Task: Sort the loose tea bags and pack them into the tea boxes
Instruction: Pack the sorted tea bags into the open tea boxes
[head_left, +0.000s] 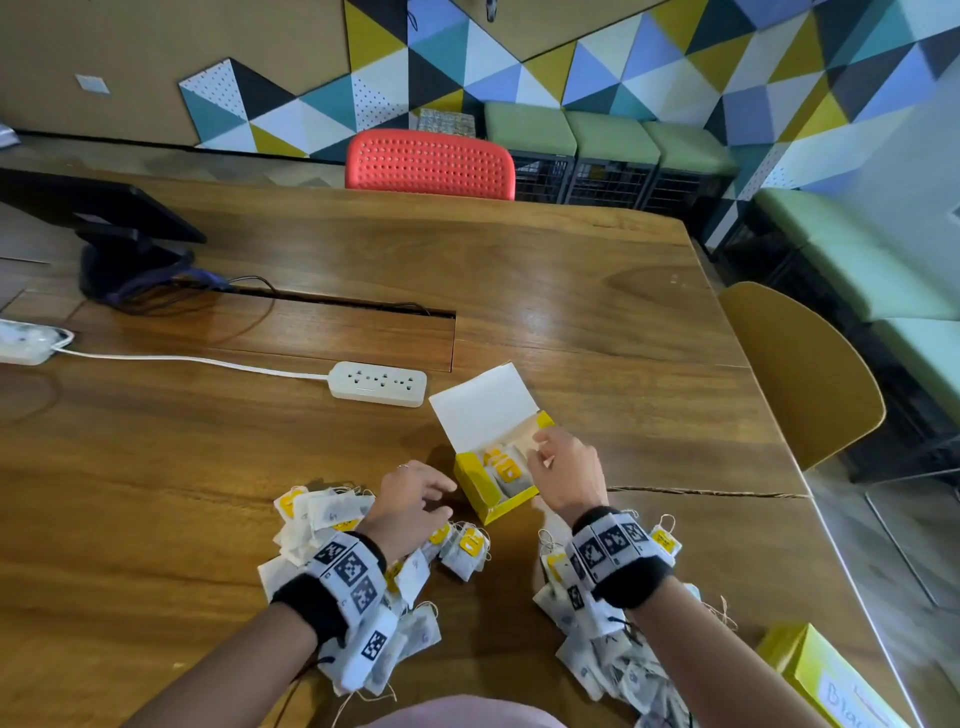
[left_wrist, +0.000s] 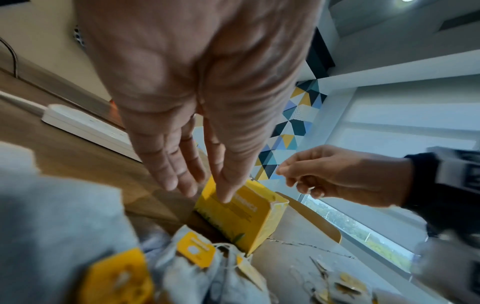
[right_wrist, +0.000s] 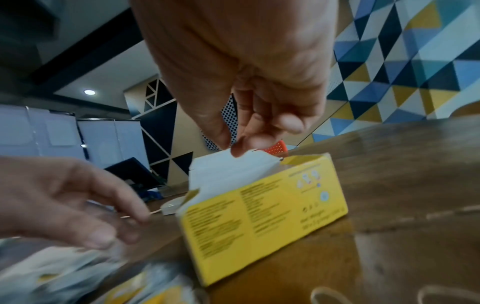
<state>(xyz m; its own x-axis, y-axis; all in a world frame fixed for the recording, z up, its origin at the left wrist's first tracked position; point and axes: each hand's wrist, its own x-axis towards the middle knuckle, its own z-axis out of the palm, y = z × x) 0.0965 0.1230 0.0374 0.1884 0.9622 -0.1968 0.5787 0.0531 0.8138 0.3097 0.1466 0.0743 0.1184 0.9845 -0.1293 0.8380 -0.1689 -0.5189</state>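
I see the desk (head_left: 571, 291) carrying the open yellow tea box (head_left: 493, 486). Power strip (head_left: 379, 383) behind box, loose tea bags (head_left: 332, 519) heaped before it. Left hand (head_left: 413, 501) relaxed beside box, empty; right hand (head_left: 563, 467) over box, fingers curled, contents unclear.

**Lighting and image quality**

I find the head view evenly lit and mostly sharp, with soft shadows and wide-angle bending at its edges. The table (head_left: 571, 291) carries a mild sheen. Both wrist views are dimmer and smeared; the tea bags (left_wrist: 197, 267) near the lens are out of focus. Daylight enters through a window (left_wrist: 389, 236).
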